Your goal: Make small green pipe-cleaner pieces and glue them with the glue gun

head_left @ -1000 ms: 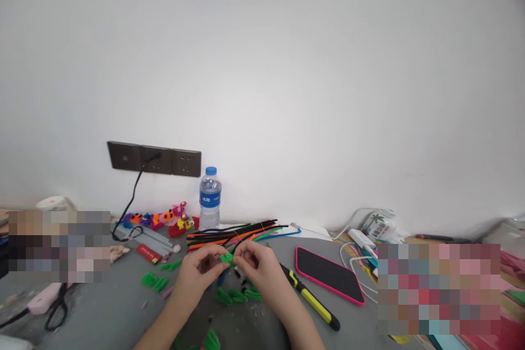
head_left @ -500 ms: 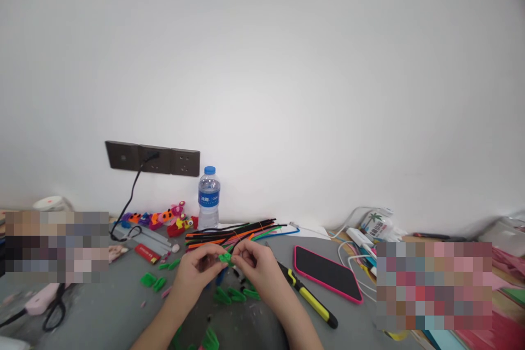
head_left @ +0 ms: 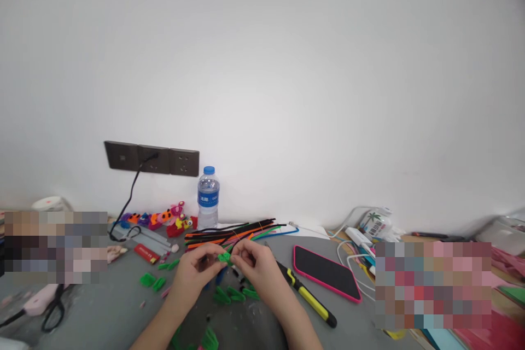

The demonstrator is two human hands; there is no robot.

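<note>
A small bent piece of green pipe cleaner (head_left: 224,257) sits between my two hands, just above the grey table. My left hand (head_left: 202,267) pinches it from the left with thumb and fingertips. From the right, the fingertips of my right hand (head_left: 252,260) close on the same piece. Below the hands lie several folded green pipe cleaner pieces (head_left: 229,294), partly covered by my right wrist. Other folded green pieces (head_left: 151,281) rest left of my left forearm. Behind the hands is a bundle of long black, orange and green pipe cleaners (head_left: 233,233).
A yellow-black utility knife (head_left: 310,299) and a pink-cased phone (head_left: 327,273) lie to the right. A water bottle (head_left: 209,198) stands by the wall, near small colourful figures (head_left: 164,217). A pink glue gun (head_left: 43,301) with a black cord is on the left. White cables (head_left: 348,251) trail beyond the phone.
Both hands keep their pinch on the green pipe cleaner piece, with hardly any finger movement. The whole view has shifted very slightly.
</note>
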